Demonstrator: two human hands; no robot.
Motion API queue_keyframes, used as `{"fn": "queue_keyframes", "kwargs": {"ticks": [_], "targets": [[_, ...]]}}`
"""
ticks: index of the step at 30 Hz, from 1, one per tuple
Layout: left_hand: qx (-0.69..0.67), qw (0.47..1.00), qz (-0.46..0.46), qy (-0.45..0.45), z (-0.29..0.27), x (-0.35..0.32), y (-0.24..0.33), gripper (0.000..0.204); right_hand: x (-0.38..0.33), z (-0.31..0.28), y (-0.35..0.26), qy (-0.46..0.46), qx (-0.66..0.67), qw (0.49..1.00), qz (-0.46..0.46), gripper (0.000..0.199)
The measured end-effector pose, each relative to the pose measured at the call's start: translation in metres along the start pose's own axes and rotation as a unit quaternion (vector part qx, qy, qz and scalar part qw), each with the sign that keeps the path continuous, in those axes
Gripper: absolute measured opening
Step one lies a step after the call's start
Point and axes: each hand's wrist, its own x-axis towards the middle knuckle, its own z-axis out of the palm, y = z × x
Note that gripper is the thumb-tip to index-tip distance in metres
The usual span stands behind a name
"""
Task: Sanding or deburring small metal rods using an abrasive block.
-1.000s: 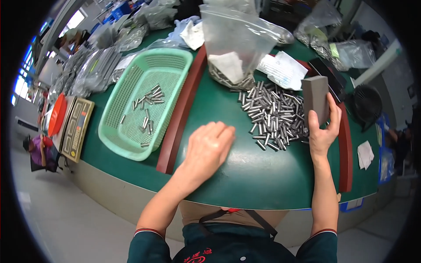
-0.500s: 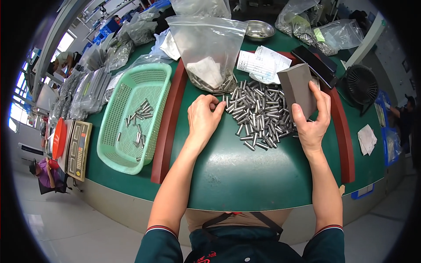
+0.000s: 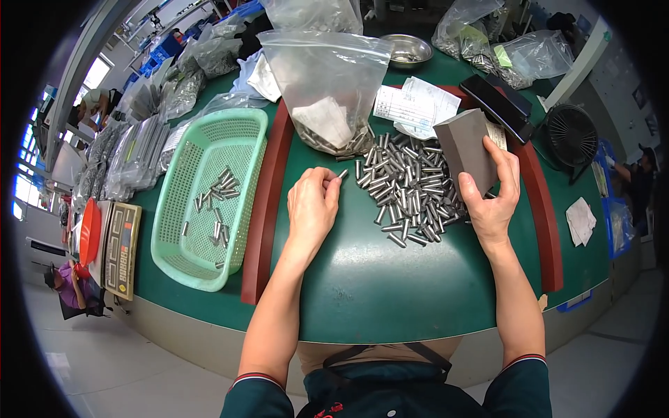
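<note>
From the head camera, the left hand (image 3: 311, 209) pinches one small shiny metal pin (image 3: 342, 174) in its fingertips, just beside the pile of silver metal pins (image 3: 404, 188) on the green table (image 3: 390, 292). The right hand (image 3: 491, 198) grips a grey block (image 3: 465, 150) standing at the pile's right edge.

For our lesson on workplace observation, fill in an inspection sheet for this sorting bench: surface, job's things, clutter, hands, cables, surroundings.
Surface: green table with red-brown edging strips.
Job's things: pile of metal pins; grey block; green basket holding a few pins.
Clutter: plastic bags, paper slips, steel bowl, black case.
Hands: left hand pinching one pin; right hand gripping the block.
Cables: nothing seen.
Surroundings: small black fan, weighing scale, other people at the edges.
</note>
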Motion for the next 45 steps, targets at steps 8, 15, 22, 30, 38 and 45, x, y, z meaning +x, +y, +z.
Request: {"fn": "queue_keyframes", "kwargs": {"ticks": [8, 15, 22, 30, 38, 45], "targets": [[-0.539, 0.794, -0.193, -0.204, -0.0022, 0.0011, 0.0036, 0.018, 0.0007, -0.0025, -0.0019, -0.019, -0.013, 1.000, -0.016, 0.060], [-0.624, 0.711, -0.228, -0.233, 0.0008, 0.0000, -0.0008, 0.018, -0.0001, -0.0025, -0.0043, -0.032, -0.005, 0.999, -0.018, 0.062], [-0.619, 0.709, -0.261, -0.215, 0.0022, -0.0018, -0.0018, 0.018, -0.0012, -0.0019, -0.0047, -0.035, -0.001, 0.999, -0.015, 0.062], [-0.693, 0.612, -0.259, -0.278, 0.0042, -0.0038, -0.0035, 0.017, -0.0013, -0.0019, -0.0043, -0.041, -0.003, 0.999, -0.020, 0.062], [-0.663, 0.647, -0.269, -0.263, 0.0037, -0.0048, 0.0019, 0.017, -0.0046, -0.0008, -0.0013, -0.032, -0.004, 0.999, 0.000, 0.062], [-0.681, 0.626, -0.234, -0.299, 0.0052, -0.0060, 0.0040, 0.017, -0.0065, 0.0031, -0.0043, -0.049, 0.000, 0.999, -0.021, 0.062]]}}
